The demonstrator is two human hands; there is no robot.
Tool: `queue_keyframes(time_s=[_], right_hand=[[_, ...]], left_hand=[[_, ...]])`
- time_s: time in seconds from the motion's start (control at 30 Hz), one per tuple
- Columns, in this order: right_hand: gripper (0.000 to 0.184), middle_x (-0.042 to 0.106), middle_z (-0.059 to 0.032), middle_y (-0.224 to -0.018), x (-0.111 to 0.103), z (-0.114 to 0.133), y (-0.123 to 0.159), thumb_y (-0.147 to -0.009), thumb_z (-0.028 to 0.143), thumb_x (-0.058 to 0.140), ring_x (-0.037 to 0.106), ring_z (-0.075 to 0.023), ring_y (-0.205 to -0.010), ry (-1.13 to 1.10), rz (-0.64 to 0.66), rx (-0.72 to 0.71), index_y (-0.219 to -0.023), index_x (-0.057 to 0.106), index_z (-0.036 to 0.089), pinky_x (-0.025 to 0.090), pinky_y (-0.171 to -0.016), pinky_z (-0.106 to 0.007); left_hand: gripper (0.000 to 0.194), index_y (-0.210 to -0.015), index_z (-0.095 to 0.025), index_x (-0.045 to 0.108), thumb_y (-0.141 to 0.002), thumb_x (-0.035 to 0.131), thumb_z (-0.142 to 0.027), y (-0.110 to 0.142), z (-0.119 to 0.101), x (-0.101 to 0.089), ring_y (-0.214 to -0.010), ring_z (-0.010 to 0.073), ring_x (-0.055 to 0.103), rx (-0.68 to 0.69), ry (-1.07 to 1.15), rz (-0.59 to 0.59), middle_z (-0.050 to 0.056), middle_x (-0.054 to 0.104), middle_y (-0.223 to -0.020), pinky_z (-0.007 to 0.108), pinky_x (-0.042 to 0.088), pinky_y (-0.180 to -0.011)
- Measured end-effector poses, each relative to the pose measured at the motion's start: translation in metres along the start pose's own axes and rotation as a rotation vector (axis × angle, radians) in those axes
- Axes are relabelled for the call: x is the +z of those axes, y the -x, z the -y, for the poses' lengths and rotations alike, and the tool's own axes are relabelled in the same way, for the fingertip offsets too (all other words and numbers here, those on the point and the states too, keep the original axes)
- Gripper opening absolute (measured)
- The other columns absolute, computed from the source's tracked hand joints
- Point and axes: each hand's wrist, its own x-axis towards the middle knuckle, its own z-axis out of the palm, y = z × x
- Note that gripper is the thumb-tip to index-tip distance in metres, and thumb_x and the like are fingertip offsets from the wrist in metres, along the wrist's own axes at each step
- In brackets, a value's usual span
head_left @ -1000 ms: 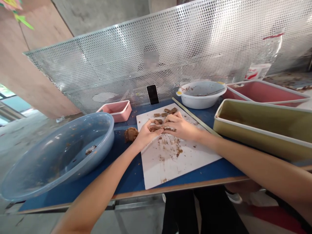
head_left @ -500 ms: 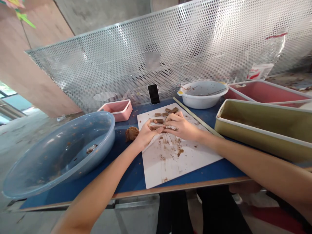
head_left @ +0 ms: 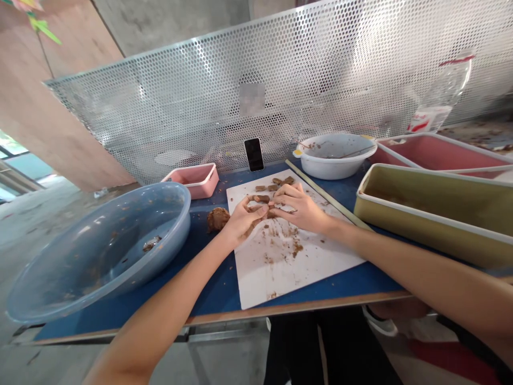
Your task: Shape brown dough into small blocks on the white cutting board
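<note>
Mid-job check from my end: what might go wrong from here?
The right hand sits close to the small brown pieces; a knuckle might nudge or dent one.
The white board's near corner lies by the table's front edge, so a bump could shift it.
The phone stands upright near the mesh panel; a jolt might topple it.

There are at least four small brown blocks point(head_left: 261, 188), one white rectangular board point(head_left: 280, 272), one round blue basin point(head_left: 92, 256), one oval white basin point(head_left: 332, 170), one black-screened phone point(head_left: 254, 155), one clear bottle point(head_left: 435, 107).
</note>
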Motion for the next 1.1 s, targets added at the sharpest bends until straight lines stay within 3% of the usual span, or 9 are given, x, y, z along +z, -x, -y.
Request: queue_keyframes(time_s=[0.23, 0.5, 0.67, 0.9, 1.1], right_hand=[[0.014, 0.078, -0.0070, -0.112, 0.003, 0.004, -0.002, -0.113, 0.039, 0.072, 0.073, -0.0266, -0.107, -0.121, -0.041, 0.098, -0.114, 0.080, 0.027, 0.052, -0.101, -0.049], [0.019, 0.072, -0.0053, -0.102, 0.003, 0.004, -0.006, -0.112, 0.044, 0.073, 0.067, -0.0221, -0.092, -0.282, -0.098, 0.127, -0.108, 0.077, 0.026, 0.057, -0.086, -0.041], [0.034, 0.068, -0.0053, -0.101, -0.006, 0.000, -0.008, -0.117, 0.056, 0.062, 0.063, -0.0218, -0.092, -0.269, -0.128, 0.193, -0.104, 0.069, 0.026, 0.054, -0.084, -0.039], [0.055, 0.067, -0.0049, -0.091, -0.007, -0.007, -0.010, -0.121, 0.065, 0.046, 0.064, -0.0228, -0.093, -0.274, -0.034, 0.105, -0.088, 0.064, 0.025, 0.051, -0.090, -0.043], [0.030, 0.065, -0.0036, -0.096, -0.006, -0.007, -0.009, -0.113, 0.052, 0.070, 0.063, -0.0216, -0.091, -0.251, -0.004, 0.172, -0.099, 0.073, 0.025, 0.054, -0.086, -0.042]], left_hand=[[0.075, -0.106, -0.022, 0.059, -0.060, 0.117, -0.037, -0.001, 0.003, -0.003, -0.075, 0.0125, 0.071, 0.005, -0.003, -0.002, -0.003, 0.075, -0.086, 0.029, 0.058, -0.082], [0.068, -0.108, -0.022, 0.064, -0.066, 0.114, -0.038, -0.001, 0.003, -0.004, -0.078, 0.0133, 0.072, 0.022, -0.028, -0.010, -0.003, 0.075, -0.090, 0.031, 0.060, -0.086], [0.071, -0.106, -0.022, 0.061, -0.063, 0.115, -0.041, -0.003, 0.001, -0.006, -0.077, 0.0115, 0.070, 0.062, -0.038, -0.055, -0.002, 0.077, -0.091, 0.028, 0.057, -0.084], [0.065, -0.108, -0.021, 0.065, -0.071, 0.109, -0.051, -0.001, -0.001, -0.005, -0.073, 0.0126, 0.066, 0.118, -0.207, -0.035, -0.002, 0.073, -0.082, 0.028, 0.052, -0.078], [0.057, -0.113, -0.024, 0.067, -0.081, 0.102, -0.054, 0.003, -0.001, -0.006, -0.076, 0.0165, 0.071, 0.175, -0.434, 0.060, -0.001, 0.076, -0.084, 0.030, 0.052, -0.075]])
